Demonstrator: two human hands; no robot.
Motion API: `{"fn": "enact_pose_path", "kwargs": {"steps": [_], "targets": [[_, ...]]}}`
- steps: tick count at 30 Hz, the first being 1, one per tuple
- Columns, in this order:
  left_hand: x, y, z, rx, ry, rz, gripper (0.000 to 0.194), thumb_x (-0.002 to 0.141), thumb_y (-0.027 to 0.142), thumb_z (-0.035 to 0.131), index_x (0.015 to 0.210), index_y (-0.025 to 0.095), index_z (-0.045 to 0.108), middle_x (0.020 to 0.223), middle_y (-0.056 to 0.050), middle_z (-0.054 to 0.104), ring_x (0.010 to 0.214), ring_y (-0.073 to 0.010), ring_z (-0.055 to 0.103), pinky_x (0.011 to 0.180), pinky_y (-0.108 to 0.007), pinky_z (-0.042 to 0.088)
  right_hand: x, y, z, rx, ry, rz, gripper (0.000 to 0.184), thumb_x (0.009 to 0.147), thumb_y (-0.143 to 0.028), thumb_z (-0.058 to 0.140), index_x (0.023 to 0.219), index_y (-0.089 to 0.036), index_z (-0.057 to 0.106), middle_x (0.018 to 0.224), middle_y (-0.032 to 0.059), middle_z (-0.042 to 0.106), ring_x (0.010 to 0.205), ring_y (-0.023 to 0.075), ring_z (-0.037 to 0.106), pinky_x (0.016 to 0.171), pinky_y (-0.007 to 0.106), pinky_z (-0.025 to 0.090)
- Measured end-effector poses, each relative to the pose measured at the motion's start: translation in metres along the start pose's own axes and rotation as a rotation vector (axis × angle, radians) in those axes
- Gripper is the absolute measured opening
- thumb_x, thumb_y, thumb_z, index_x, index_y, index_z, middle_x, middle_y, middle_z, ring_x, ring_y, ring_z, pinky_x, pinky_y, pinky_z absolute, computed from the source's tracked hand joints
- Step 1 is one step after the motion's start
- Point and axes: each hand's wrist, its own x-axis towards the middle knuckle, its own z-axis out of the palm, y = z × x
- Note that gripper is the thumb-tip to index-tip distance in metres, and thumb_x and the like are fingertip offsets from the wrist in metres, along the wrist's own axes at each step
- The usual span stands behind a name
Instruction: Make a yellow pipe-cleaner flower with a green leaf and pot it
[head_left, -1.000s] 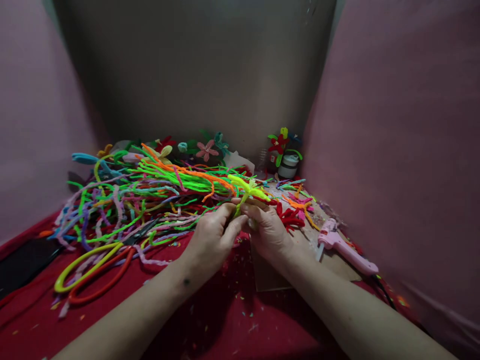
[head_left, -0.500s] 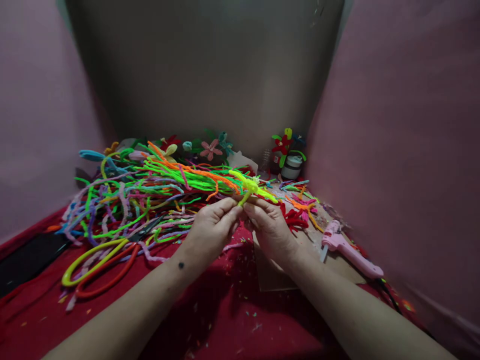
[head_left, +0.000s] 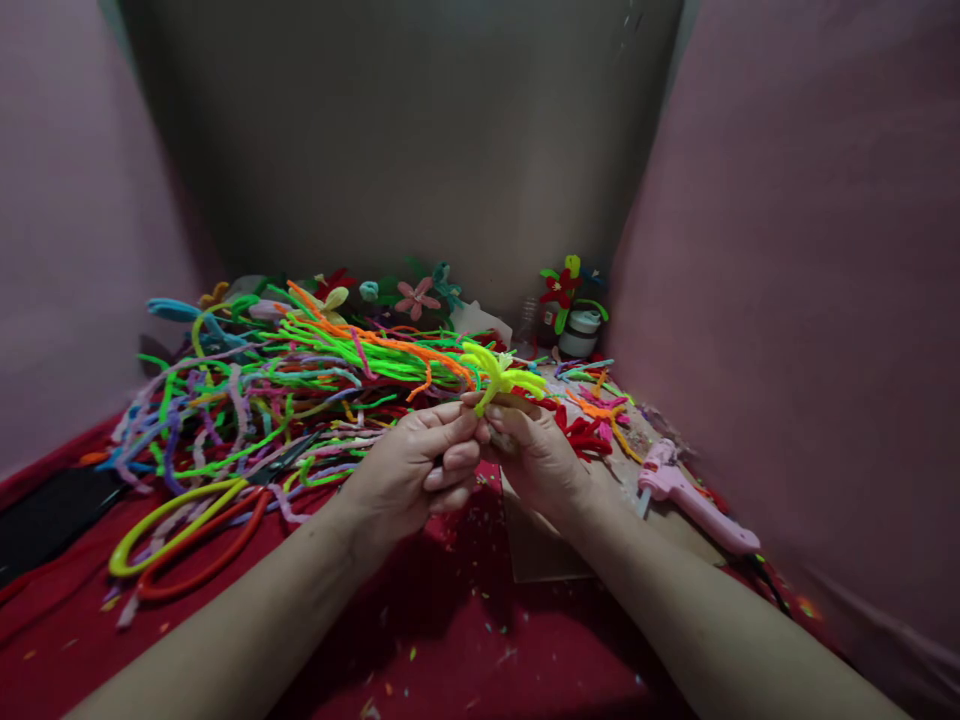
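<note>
Between my two hands is a neon-yellow pipe-cleaner flower [head_left: 498, 374], with looped petals spread out and a pale tuft at its centre. My left hand [head_left: 420, 460] pinches the base of the flower between thumb and forefinger, its other fingers curled below. From the other side, my right hand [head_left: 536, 450] grips the same short stem, thumb on top. The fingertips of both hands nearly meet and hide the lower end of the stem. Just behind the flower lies a bundle of green and orange pipe cleaners [head_left: 375, 345].
Scissors with yellow and red handles [head_left: 202, 560] lie left on the red cloth [head_left: 420, 640], near a black flat object [head_left: 56, 520]. At right, a pink glue gun [head_left: 697, 500] rests on cardboard [head_left: 544, 555]. Finished flowers [head_left: 417, 298] and a white-lidded jar [head_left: 582, 332] stand behind.
The flower has turned so its petals and centre show more openly. My left hand has rolled, bringing its curled lower fingers into view. The whole view has shifted slightly.
</note>
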Motion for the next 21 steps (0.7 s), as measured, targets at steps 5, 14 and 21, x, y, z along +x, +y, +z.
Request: {"fn": "enact_pose_path", "kwargs": {"steps": [5,14,21], "targets": [[0.0,0.002,0.003,0.08,0.026,-0.004,0.014,0.083,0.027,0.053,0.076,0.016,0.055,0.047,0.01,0.031,0.033,-0.0017,0.012,0.029,-0.014,0.02,-0.001,0.002,0.001,0.081,0.116,0.087,0.013,0.061,-0.026,0.074,0.067,-0.017,0.066,0.057,-0.0031,0.058,0.052,0.0084,0.046,0.048,0.02,0.034],[0.0,-0.013,0.002,1.301,0.465,0.588,0.011,0.08,0.025,0.054,0.071,0.019,0.053,0.058,0.002,0.052,0.05,-0.0115,0.046,0.051,-0.023,0.033,-0.001,0.008,-0.001,0.021,0.202,0.037,0.019,0.061,-0.027,0.071,0.079,-0.018,0.071,0.064,-0.0009,0.059,0.052,0.0086,0.039,0.046,0.021,0.029],[0.0,-0.012,0.0,1.304,0.456,0.579,0.017,0.085,0.025,0.044,0.073,0.019,0.053,0.055,0.005,0.045,0.047,-0.0092,0.04,0.049,-0.021,0.03,-0.003,0.008,0.002,-0.022,0.181,0.024,0.02,0.064,-0.029,0.073,0.081,-0.017,0.072,0.061,-0.0025,0.053,0.05,0.0061,0.031,0.043,0.019,0.022]]}}
